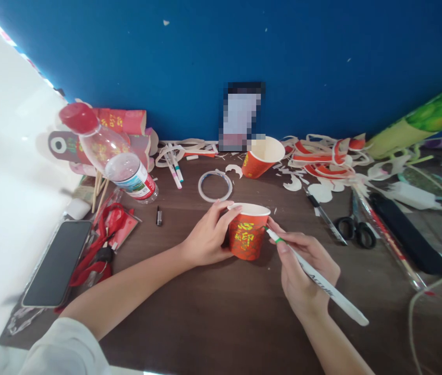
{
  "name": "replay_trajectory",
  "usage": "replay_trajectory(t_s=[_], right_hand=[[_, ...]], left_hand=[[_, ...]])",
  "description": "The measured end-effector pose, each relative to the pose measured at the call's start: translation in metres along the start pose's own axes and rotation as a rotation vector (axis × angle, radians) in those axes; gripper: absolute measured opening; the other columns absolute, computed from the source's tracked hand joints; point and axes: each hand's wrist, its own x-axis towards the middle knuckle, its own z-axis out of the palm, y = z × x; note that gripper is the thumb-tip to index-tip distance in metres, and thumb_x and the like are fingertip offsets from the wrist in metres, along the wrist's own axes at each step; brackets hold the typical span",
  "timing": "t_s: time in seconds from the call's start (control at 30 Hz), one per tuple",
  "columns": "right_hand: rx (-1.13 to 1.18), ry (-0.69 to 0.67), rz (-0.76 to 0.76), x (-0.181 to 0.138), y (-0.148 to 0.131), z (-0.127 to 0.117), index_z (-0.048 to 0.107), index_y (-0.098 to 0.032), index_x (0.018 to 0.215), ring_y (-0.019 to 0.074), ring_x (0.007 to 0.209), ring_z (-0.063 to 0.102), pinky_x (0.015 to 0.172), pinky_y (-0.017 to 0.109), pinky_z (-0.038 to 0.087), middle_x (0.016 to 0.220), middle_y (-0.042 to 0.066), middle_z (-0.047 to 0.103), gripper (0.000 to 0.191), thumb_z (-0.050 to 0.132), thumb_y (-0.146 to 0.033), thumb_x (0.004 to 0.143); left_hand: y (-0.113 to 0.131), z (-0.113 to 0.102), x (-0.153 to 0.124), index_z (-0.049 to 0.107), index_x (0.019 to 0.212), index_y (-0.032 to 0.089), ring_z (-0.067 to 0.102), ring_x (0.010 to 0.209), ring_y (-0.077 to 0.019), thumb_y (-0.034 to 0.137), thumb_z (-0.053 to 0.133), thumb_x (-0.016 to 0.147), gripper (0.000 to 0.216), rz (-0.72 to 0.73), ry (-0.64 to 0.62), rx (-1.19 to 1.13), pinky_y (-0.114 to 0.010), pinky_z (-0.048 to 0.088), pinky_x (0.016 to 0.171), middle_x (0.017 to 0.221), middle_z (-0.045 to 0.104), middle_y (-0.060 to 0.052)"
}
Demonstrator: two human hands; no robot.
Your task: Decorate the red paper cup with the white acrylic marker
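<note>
A red paper cup (pixel 246 234) with yellow-green lettering stands on the dark table in front of me, its white rim upward. My left hand (pixel 209 234) grips the cup around its left side, fingers near the rim. In my right hand (pixel 309 271) is a white acrylic marker (pixel 322 284) with a green band, held like a pen. Its green tip meets or nearly touches the cup's right side, and some fingers rest behind the cup. Behind it a second red paper cup (pixel 258 166) leans with its white inside showing.
A tape roll (pixel 215 186), cut paper strips (pixel 322 159) and scraps lie toward the blue wall. To the left are a water bottle (pixel 131 179) and a phone (pixel 57 263). Scissors (pixel 356 229), a pen (pixel 326 219) and cables lie right. A blurred-out phone (pixel 240 117) leans on the wall.
</note>
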Motion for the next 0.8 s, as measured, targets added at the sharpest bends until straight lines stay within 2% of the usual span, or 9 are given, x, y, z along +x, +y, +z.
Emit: replay_trajectory(t_s=[0.37,0.6,0.8], right_hand=[[-0.006,0.011,0.008,0.0005,0.0010,-0.0007,0.065,-0.016,0.087,0.0214,0.094,0.070,0.074,0.025,0.058,0.094,0.007,0.071,0.008,0.066,-0.017,0.079],[0.033,-0.010,0.021,0.0013,-0.0008,-0.0002,0.063,-0.015,0.085,0.0253,0.100,0.069,0.079,0.031,0.059,0.088,0.007,0.070,0.007,0.065,-0.020,0.080],[0.033,-0.059,0.035,0.0007,-0.0007,-0.0014,0.064,-0.017,0.086,0.0243,0.103,0.068,0.080,0.028,0.059,0.090,0.006,0.070,0.006,0.065,-0.019,0.081]], left_hand=[[0.0003,-0.0001,0.0000,0.006,0.145,0.023,0.041,0.128,-0.0316,0.039,0.072,0.073,0.099,-0.002,0.006,-0.001,-0.056,0.043,0.103,0.132,0.037,-0.020],[-0.0004,0.0000,0.0009,0.008,0.145,0.022,0.041,0.129,-0.0303,0.040,0.074,0.071,0.102,-0.060,-0.014,-0.079,-0.052,0.046,0.102,0.132,0.037,-0.019],[-0.0014,0.0004,0.0008,0.011,0.145,0.020,0.040,0.130,-0.0308,0.041,0.074,0.070,0.100,-0.076,-0.021,-0.104,-0.052,0.046,0.103,0.132,0.038,-0.019]])
